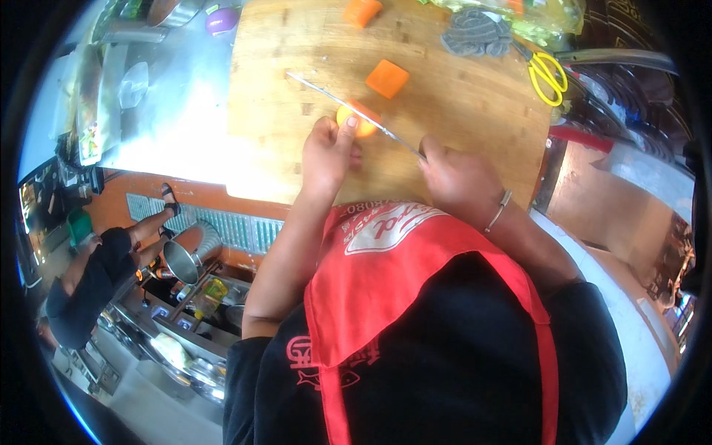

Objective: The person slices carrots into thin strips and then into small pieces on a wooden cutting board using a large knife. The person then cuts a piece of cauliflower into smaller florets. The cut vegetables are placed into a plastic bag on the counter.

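My left hand (326,156) grips a peeled carrot piece (366,130), its thumb pressed against the near side. In my right hand (461,175) is the handle of a kitchen knife (320,92). Its blade crosses the carrot piece diagonally and reaches past it to the far left; how deep the edge sits cannot be told. Beyond the blade, a squared carrot block (387,79) lies on the wooden cutting board (278,150). Another carrot piece (361,12) rests at the board's far edge.
A grey cloth (477,32) and yellow-handled scissors (548,78) lie at the board's far right, near a long metal blade (617,60) and a plastic bag of vegetables (548,19). Left are a purple object (222,21) and a steel counter (183,105). Another person (94,283) stands lower left beside a metal pot (183,258).
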Tool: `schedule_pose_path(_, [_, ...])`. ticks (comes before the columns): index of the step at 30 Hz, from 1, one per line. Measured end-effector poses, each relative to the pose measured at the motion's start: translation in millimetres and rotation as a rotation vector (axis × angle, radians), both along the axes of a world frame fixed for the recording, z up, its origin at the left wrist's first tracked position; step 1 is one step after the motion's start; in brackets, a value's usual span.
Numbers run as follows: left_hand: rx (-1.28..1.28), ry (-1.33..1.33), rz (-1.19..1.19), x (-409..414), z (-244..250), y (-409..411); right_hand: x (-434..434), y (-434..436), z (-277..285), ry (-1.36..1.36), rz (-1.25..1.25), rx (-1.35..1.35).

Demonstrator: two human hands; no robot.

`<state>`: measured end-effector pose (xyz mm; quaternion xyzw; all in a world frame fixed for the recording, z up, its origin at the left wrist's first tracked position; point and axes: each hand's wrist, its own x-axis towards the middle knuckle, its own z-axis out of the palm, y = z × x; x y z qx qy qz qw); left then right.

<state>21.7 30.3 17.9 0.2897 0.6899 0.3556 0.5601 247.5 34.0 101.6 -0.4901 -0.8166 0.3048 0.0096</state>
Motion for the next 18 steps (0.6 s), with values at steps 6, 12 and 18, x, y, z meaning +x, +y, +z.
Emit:
schedule_pose_path(6, [0.027,0.065,-0.047,-0.6,0.9,-3.5,-9.9,7.3,-8.2,0.036,-0.019,-0.074])
schedule_pose_path(12, [0.081,0.099,-0.109,-4.6,-3.1,-2.0,-18.2,16.2,-47.8,-0.012,-0.025,-0.171])
schedule_pose_path(18, [0.093,-0.064,-0.053,-4.8,0.2,-7.0,-5.2,9.1,-4.5,0.188,-0.087,-0.087])
